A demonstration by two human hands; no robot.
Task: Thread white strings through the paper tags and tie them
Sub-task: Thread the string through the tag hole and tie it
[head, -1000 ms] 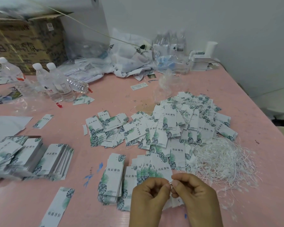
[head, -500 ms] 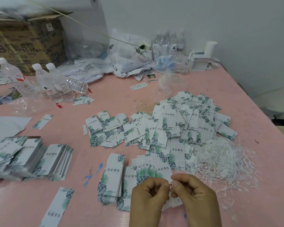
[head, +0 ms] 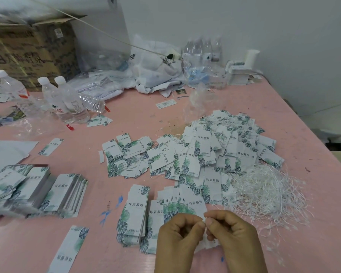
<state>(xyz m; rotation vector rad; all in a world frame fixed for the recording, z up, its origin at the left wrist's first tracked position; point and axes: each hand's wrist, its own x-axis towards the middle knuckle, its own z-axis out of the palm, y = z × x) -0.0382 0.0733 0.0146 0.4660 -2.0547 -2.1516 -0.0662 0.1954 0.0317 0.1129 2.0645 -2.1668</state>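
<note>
My left hand (head: pixel 180 231) and my right hand (head: pixel 231 232) meet at the bottom centre, fingertips pinching a white string (head: pixel 204 220) between them. A paper tag (head: pixel 210 243) shows partly under my hands. Just beyond them lies a fanned row of white tags with green leaf print (head: pixel 182 203), and a neat stack (head: pixel 135 211) lies to its left. A tangle of white strings (head: pixel 268 194) lies to the right. A large heap of tags with strings on them (head: pixel 215 148) covers the table's middle.
The pink table (head: pixel 138 119) carries tag stacks at the left (head: pixel 47 192), a loose tag (head: pixel 68 251) near the front, water bottles (head: pixel 67 101), a cardboard box (head: pixel 28 54), plastic bags (head: pixel 156 67) and more bottles at the back. The table's right edge runs diagonally.
My hands have stayed in place, with only slight finger movement on the string between the fingertips.
</note>
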